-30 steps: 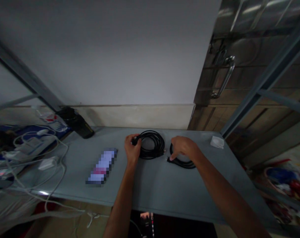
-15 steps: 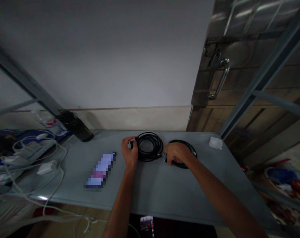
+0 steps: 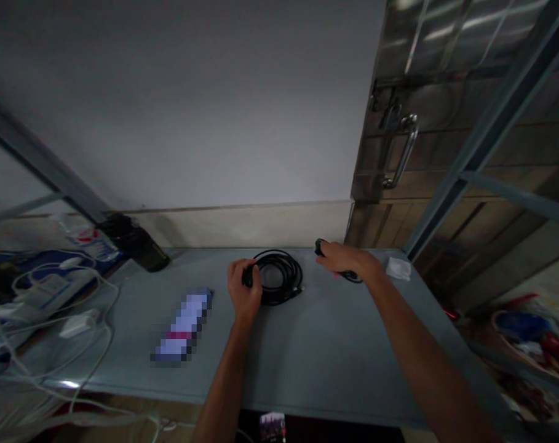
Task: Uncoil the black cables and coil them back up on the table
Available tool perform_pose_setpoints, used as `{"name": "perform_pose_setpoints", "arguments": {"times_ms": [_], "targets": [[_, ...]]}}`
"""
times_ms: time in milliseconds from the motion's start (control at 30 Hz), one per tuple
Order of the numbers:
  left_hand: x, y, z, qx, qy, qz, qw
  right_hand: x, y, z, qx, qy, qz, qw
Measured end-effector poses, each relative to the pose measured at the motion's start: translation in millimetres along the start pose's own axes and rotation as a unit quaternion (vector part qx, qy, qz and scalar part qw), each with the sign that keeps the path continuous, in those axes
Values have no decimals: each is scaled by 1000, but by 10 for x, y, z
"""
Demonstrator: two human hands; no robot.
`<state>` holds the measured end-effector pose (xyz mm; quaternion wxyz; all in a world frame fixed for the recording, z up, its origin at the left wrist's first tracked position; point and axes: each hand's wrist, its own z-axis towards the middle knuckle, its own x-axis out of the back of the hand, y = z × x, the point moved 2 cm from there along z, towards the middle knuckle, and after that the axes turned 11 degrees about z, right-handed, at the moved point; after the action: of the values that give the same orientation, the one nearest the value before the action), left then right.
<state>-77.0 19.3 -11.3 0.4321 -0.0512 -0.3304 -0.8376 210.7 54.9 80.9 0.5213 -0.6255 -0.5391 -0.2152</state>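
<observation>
A coiled black cable [image 3: 286, 277] lies on the grey tabletop. At its left side my left hand [image 3: 245, 286] is closed, thumb and fingers around a dark part of the cable. To the right, my right hand [image 3: 341, 257] grips a second black cable [image 3: 352, 277]. Loops of this one stick out beyond the fingers on both sides, and the palm hides the rest. A small reddish spot shows under the right hand, too small to make out. The two cables are apart.
Left of the hands lies a phone [image 3: 184, 326] with a blurred screen. A dark bottle [image 3: 136, 243] leans by the wall, near tangled white cords [image 3: 95, 344] and a white adapter [image 3: 79, 323]. A crumpled white item [image 3: 398, 268] sits at the right, beside a metal frame post [image 3: 459, 178].
My right hand has moved away toward the wall and right, carrying the second cable, whose loop now looks bunched. My left hand stays at the first coil. The view has shifted slightly.
</observation>
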Motion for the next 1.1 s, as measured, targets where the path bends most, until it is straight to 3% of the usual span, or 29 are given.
{"name": "perform_pose_setpoints", "arguments": {"times_ms": [100,200,300,433,500,600,733,800,933,1100], "targets": [[-27,103,-38,-40,-29,-13,999,231,1,-157,44,98,64,992],[-78,215,-93,-61,-79,-42,994,357,-76,-287,129,190,199,953],[-119,286,-134,-42,-125,-80,988,356,-218,-343,200,222,299,906],[-126,293,-135,-9,-152,-113,982,268,-438,-337,234,253,370,863],[-117,280,-121,0,-155,-118,981,196,-533,-317,243,230,402,852],[-105,272,-101,12,-157,-133,979,58,-645,-272,269,143,452,838],[-100,297,-85,36,-167,-174,970,-100,-755,-217,295,17,530,795],[-101,304,-78,54,-184,-207,959,-129,-804,-224,308,-17,548,777],[-129,240,-80,105,-216,-302,923,-121,-854,-269,337,-28,531,777],[-211,132,-131,164,-274,-421,849,-183,-782,-148,300,22,501,811]]}}
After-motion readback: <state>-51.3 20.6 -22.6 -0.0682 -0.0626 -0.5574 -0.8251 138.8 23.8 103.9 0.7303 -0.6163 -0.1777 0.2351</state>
